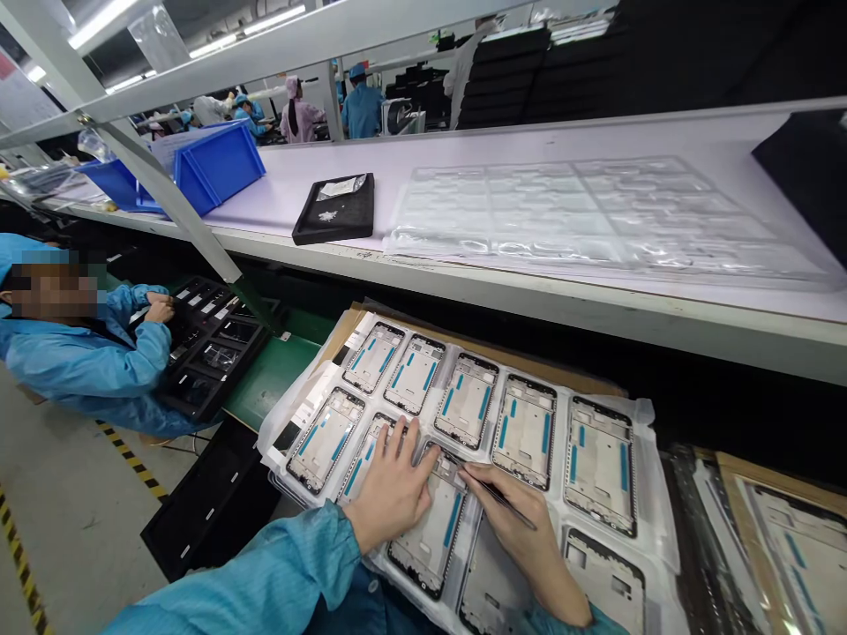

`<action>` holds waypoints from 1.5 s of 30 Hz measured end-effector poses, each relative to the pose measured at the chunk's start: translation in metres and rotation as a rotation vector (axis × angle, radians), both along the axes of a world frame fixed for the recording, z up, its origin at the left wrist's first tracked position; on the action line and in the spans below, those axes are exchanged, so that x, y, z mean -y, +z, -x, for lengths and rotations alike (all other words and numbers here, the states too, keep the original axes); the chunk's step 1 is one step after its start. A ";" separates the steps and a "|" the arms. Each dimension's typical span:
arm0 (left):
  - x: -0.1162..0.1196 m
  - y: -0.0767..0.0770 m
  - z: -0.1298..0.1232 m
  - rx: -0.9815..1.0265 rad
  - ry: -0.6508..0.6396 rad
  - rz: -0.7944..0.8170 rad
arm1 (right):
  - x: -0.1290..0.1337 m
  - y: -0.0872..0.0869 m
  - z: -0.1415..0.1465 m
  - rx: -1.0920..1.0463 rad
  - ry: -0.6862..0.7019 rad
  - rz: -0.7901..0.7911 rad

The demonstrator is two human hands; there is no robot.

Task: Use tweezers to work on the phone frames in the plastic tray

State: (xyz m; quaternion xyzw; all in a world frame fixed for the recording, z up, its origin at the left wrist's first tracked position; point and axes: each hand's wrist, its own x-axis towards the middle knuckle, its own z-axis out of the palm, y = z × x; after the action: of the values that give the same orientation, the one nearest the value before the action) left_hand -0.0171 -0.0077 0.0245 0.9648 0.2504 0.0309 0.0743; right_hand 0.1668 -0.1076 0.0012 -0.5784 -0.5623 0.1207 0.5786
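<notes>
A clear plastic tray (pixel 559 441) lies before me, its pockets filled with phone middle frames that have black rims and pale metal plates. Most frames carry blue strips; the near-right phone frame (pixel 605 569) shows none. My left hand (pixel 390 498) rests with fingers spread across one phone frame (pixel 423 551) in the near row, its fingertips by the upper end. In my right hand (pixel 522 520) is a slim dark pair of tweezers (pixel 506 503), the tip pointing at that frame's top edge. Whether the tip grips a small part is too fine to see.
Above the tray runs a white shelf (pixel 463 265) holding stacked clear trays (pixel 582 212), a black box (pixel 337 212) and blue bins (pixel 218 168). A co-worker in blue (pixel 79 353) sits left at black trays (pixel 212 335). More phone frames (pixel 794 547) lie right.
</notes>
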 end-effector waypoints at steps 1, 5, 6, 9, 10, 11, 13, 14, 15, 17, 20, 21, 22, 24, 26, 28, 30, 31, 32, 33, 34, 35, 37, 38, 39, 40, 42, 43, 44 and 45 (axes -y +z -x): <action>0.000 -0.001 0.000 0.005 0.002 -0.003 | -0.001 0.000 0.000 0.014 0.002 -0.009; -0.001 -0.002 0.002 0.025 -0.005 -0.015 | -0.003 0.002 0.000 0.031 0.002 -0.021; -0.002 -0.002 0.002 0.030 -0.008 -0.013 | -0.004 0.003 0.000 0.022 0.000 -0.022; -0.002 0.000 0.003 0.043 -0.011 -0.007 | -0.004 0.004 0.000 -0.011 -0.015 -0.025; -0.003 0.000 0.003 0.045 -0.011 -0.007 | -0.005 0.004 0.000 -0.016 -0.022 -0.022; -0.003 0.001 0.003 0.046 -0.011 -0.008 | -0.005 0.004 0.001 -0.019 -0.027 -0.019; -0.003 0.003 0.002 0.043 -0.015 -0.011 | -0.005 0.004 0.001 -0.026 -0.035 -0.017; -0.003 0.003 0.002 0.038 -0.016 -0.012 | -0.005 0.003 0.001 -0.028 -0.037 -0.017; -0.003 0.004 0.002 0.031 -0.017 -0.013 | -0.005 0.003 0.001 -0.029 -0.037 -0.017; -0.003 0.004 0.001 0.019 -0.015 -0.019 | -0.004 0.002 0.001 -0.028 -0.038 -0.022; -0.001 0.003 -0.001 0.011 -0.006 -0.031 | -0.003 -0.001 0.001 -0.024 -0.033 -0.043; -0.001 0.002 -0.001 0.011 -0.004 -0.033 | -0.003 -0.001 0.001 -0.017 -0.023 -0.050; -0.001 0.002 -0.001 0.012 -0.001 -0.033 | -0.003 -0.002 0.000 -0.001 -0.012 -0.058; -0.001 0.002 -0.001 0.013 0.001 -0.026 | -0.002 -0.002 0.000 0.054 0.007 -0.085; -0.001 0.003 -0.001 0.016 0.002 -0.008 | -0.003 -0.002 0.000 0.106 0.022 -0.102; -0.002 0.004 0.001 0.028 0.001 0.011 | -0.004 0.000 0.000 0.111 0.034 -0.098; -0.002 0.004 0.002 0.051 -0.002 0.020 | -0.004 0.002 0.000 0.092 0.040 -0.082; -0.003 0.004 0.003 0.062 -0.005 0.020 | -0.004 0.002 0.001 0.082 0.036 -0.078; -0.003 0.003 0.003 0.068 -0.007 0.017 | -0.004 0.002 0.001 0.075 0.030 -0.074; -0.003 0.002 0.004 0.071 -0.009 0.013 | -0.004 0.002 0.001 0.069 0.023 -0.067; -0.003 0.002 0.004 0.072 -0.010 0.008 | -0.003 0.002 0.001 0.060 0.020 -0.058; -0.003 0.001 0.004 0.072 -0.012 0.002 | -0.003 0.001 0.000 0.051 0.016 -0.049; -0.003 0.000 0.004 0.069 -0.015 -0.009 | -0.003 0.000 0.000 0.031 0.010 -0.031; -0.002 0.000 0.004 0.068 -0.016 -0.013 | -0.003 -0.001 0.000 0.022 0.006 -0.026; -0.002 0.000 0.004 0.065 -0.017 -0.015 | -0.003 -0.002 0.000 0.015 0.002 -0.022; -0.002 0.000 0.004 0.063 -0.017 -0.015 | -0.003 -0.002 0.000 0.010 -0.002 -0.020; -0.002 0.001 0.004 0.059 -0.013 -0.010 | -0.004 -0.001 0.000 0.006 -0.005 -0.024; -0.002 0.001 0.004 0.058 -0.011 -0.007 | -0.004 0.000 0.001 0.005 -0.006 -0.027; -0.002 0.001 0.004 0.058 -0.009 -0.004 | -0.004 0.000 0.001 0.002 -0.007 -0.027; -0.003 0.001 0.003 0.058 -0.006 -0.001 | -0.004 0.001 0.001 -0.005 -0.010 -0.025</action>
State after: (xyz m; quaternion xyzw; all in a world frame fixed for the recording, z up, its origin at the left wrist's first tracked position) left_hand -0.0206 -0.0050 0.0259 0.9643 0.2450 0.0586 0.0811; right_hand 0.1661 -0.1037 0.0022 -0.5735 -0.5594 0.1125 0.5879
